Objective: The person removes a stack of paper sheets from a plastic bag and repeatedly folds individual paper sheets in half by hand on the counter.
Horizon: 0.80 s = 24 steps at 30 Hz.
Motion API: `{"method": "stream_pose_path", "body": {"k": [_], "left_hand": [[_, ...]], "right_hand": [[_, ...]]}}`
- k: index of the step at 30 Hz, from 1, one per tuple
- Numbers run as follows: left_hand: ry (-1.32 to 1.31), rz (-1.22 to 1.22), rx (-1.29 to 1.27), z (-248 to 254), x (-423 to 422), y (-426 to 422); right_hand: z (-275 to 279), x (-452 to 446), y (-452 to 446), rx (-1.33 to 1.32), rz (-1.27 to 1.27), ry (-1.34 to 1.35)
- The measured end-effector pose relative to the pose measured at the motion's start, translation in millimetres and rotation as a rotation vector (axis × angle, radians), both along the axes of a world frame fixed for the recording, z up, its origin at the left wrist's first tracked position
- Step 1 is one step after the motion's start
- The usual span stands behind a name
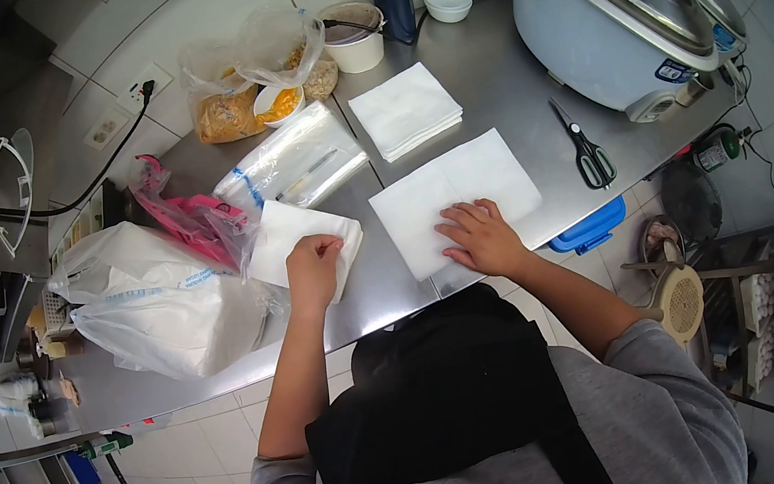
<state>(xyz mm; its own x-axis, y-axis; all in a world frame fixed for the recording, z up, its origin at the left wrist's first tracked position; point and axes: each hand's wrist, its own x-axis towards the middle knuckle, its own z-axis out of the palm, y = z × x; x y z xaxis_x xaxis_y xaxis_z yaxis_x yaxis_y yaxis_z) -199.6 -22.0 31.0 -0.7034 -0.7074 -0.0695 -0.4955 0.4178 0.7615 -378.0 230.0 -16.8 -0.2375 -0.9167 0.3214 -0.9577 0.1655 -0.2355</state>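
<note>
Left hand [315, 272] over folded stack [286, 230]; grip closed; right hand [485, 242] on white sheet [430, 193]; grip open

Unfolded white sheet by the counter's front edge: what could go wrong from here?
The sheet lies near the edge of the counter, so it might slip over if the right hand drags it. The scissors' handles are also near that edge; a sweeping arm could knock them off. The left hand might disturb the folded sheets beneath it.
</note>
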Motion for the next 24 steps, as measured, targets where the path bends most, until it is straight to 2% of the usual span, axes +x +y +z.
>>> {"method": "stream_pose_path", "body": {"k": [8,17,23,24], "left_hand": [[0.012,-0.037,0.069,-4,1,-7],[0.093,-0.021,-0.044,-3,-2,7],[0.075,0.019,-0.191,10,-6,29],[0.057,0.008,-0.4,16,-7,39]], "right_hand": [[5,5,-1,-0.029,-0.071,0.056],[4,3,-1,-0.043,-0.023,0.085],[4,1,0,-0.049,0.035,0.086],[4,1,0,-0.05,0.037,0.081]]}}
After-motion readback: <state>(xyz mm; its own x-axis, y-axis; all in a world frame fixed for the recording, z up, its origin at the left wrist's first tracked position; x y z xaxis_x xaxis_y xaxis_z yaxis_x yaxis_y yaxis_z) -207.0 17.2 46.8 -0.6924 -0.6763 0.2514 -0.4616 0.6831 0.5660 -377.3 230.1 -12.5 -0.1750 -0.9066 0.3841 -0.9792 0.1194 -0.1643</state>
